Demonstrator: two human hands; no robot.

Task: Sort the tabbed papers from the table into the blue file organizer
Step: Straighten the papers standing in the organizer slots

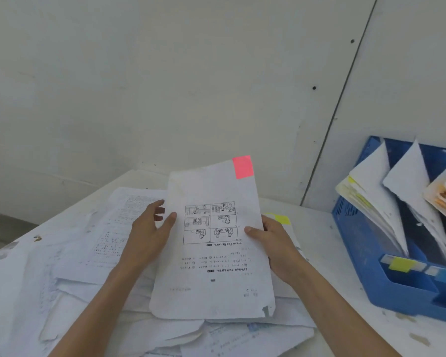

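Observation:
A printed sheet (214, 269) with a pink tab (243, 166) at its top right corner is lifted above the paper pile. My right hand (273, 243) grips its right edge, thumb on the front. At the sheet's left edge is my left hand (149, 228); its thumb touches the front while the fingers sit behind, loosely spread. The blue file organizer (397, 287) stands at the right on the table, with several papers leaning in its slots and a yellow label (400, 264) on its front.
Loose printed papers (88, 253) cover the white table (327, 228) under and left of my hands. A sheet with a yellow tab (282, 219) lies behind my right hand. A white wall rises behind the table.

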